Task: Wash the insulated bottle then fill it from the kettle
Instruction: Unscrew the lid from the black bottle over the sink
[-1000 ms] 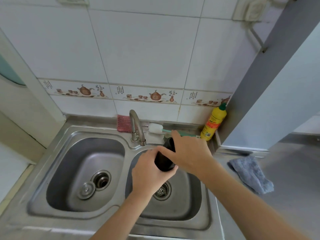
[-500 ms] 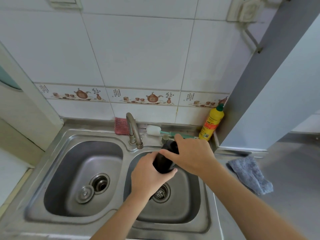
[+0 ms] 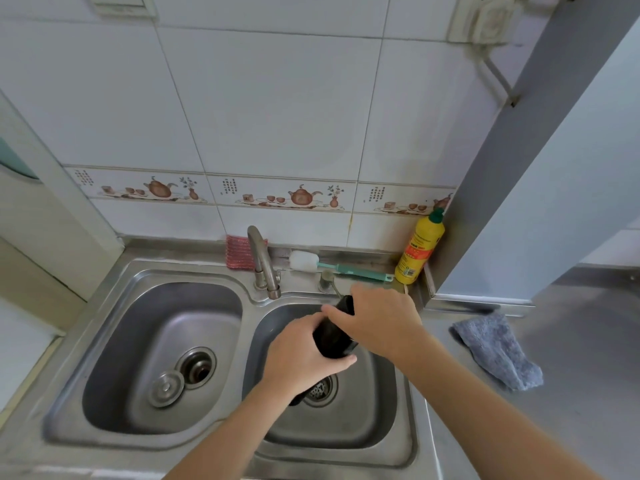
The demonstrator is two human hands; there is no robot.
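Note:
Over the right basin (image 3: 398, 403) of a steel double sink I hold a black insulated bottle (image 3: 334, 336), tilted. My left hand (image 3: 301, 355) grips its lower body from the left. My right hand (image 3: 377, 322) wraps its upper end, which points toward the back of the sink, and hides the top. The faucet (image 3: 263, 261) stands between the basins with no water showing. No kettle is in view.
A bottle brush (image 3: 311, 261) with a green handle lies on the back ledge beside a yellow detergent bottle (image 3: 419, 249) and a red scrub pad (image 3: 237, 252). A drain stopper (image 3: 166, 388) sits in the left basin. A grey cloth (image 3: 495, 348) lies on the right counter.
Both hands keep hold of the bottle over the right basin. The view has shifted slightly; the hands stay in about the same place.

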